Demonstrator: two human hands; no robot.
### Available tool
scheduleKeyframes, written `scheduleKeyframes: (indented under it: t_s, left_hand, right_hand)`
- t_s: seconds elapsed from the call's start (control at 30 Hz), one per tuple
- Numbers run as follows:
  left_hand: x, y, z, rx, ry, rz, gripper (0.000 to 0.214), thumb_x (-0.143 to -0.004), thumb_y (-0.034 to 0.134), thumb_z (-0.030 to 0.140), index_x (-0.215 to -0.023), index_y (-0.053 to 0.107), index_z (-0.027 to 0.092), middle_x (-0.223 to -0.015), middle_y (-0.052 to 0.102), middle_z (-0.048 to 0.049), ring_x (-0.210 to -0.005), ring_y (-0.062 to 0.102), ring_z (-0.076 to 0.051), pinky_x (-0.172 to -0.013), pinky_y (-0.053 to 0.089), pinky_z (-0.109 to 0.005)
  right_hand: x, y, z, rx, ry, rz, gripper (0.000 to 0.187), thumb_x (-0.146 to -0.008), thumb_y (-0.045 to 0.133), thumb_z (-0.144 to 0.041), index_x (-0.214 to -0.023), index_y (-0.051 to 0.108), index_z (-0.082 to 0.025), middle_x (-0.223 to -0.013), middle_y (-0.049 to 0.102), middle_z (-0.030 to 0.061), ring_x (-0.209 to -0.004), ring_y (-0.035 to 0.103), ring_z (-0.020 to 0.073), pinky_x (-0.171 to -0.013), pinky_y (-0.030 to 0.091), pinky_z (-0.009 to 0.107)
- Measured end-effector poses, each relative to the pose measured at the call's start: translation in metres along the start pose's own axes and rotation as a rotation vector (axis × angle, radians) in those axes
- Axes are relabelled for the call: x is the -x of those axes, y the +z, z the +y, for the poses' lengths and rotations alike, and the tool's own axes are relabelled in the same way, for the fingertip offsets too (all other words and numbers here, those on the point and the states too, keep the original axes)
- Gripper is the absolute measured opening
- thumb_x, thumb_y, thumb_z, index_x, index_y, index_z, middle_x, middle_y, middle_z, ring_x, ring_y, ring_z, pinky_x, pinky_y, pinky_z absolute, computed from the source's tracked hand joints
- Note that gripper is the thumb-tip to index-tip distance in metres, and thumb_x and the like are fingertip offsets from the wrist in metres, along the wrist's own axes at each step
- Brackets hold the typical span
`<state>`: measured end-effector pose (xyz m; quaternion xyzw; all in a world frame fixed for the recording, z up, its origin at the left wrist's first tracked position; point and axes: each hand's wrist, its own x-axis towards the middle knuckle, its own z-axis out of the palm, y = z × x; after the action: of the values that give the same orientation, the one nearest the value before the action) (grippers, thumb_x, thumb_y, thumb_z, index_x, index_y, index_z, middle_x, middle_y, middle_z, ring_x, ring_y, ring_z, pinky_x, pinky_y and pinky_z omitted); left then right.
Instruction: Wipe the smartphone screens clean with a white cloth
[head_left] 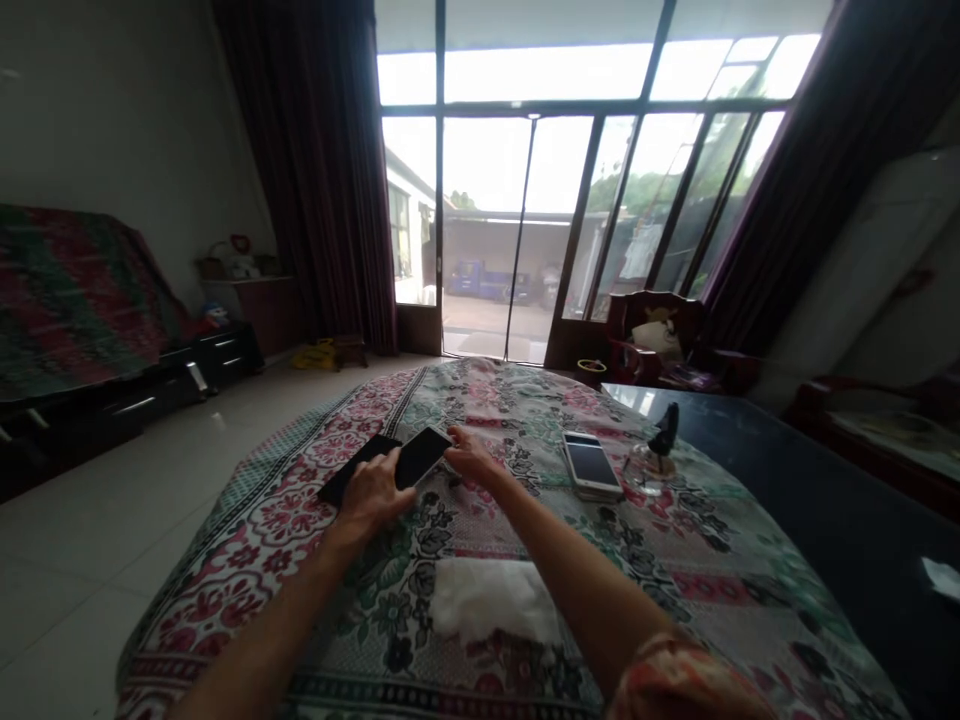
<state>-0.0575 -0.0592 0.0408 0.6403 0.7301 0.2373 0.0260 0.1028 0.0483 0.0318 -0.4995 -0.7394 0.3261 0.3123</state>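
Note:
A phone [424, 455] with a dark screen and pale edge lies slantwise between my two hands over the patterned cloth. My left hand [371, 488] is closed on its left end, thumb along the near side. Beneath and beside those fingers is a flat black item [335, 488]; whether it is a case or another phone I cannot tell. My right hand [469, 455] pinches the phone's right end. To the right, a white-framed phone [590, 465] rests face up on what looks like a small stack. Nearer me lies a folded white cloth [491, 600].
A floral cloth [300, 590] covers the rounded table. A clear spray bottle [652, 465] with a black nozzle stands beyond the phone stack. A dark glossy surface [825, 520] adjoins at right. Glass doors [517, 240] and a wooden chair [652, 330] are behind.

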Motion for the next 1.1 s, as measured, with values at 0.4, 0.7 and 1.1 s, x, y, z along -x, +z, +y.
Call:
scheduleKeyframes:
  t_s: [0.4, 0.7, 1.1]
  left_hand:
    - [0.002, 0.044, 0.075, 0.004, 0.138, -0.153, 0.061, -0.079, 0.063, 0.057, -0.122, 0.062, 0.014, -0.113, 0.07, -0.0186, -0.109, 0.064, -0.036, -0.09, 0.047, -0.038]
    - [-0.005, 0.041, 0.056, 0.268, 0.325, -0.218, 0.07, -0.067, 0.077, 0.043, -0.13, 0.058, 0.02, -0.116, 0.07, -0.0109, -0.106, 0.065, -0.032, -0.088, 0.048, -0.034]
    - [-0.041, 0.052, 0.003, 0.19, 0.088, -0.039, 0.039, -0.089, 0.053, 0.024, -0.124, 0.066, 0.012, -0.128, 0.068, -0.0136, -0.121, 0.062, -0.024, -0.104, 0.044, -0.03]
  right_hand:
    - [0.036, -0.049, 0.047, 0.179, 0.077, 0.126, 0.057, -0.077, 0.055, -0.016, -0.133, 0.057, -0.013, -0.103, 0.071, 0.0108, -0.094, 0.066, 0.0234, -0.088, 0.05, 0.033]
    - [0.046, -0.044, 0.057, 0.037, -0.01, 0.213, 0.056, -0.077, 0.055, -0.024, -0.132, 0.057, -0.016, -0.118, 0.067, 0.0115, -0.108, 0.063, 0.0248, -0.097, 0.048, 0.037]
    - [0.047, -0.043, 0.06, 0.049, 0.006, 0.271, 0.053, -0.08, 0.05, -0.025, -0.131, 0.059, -0.014, -0.101, 0.07, 0.0099, -0.085, 0.067, 0.0211, -0.083, 0.052, 0.032]
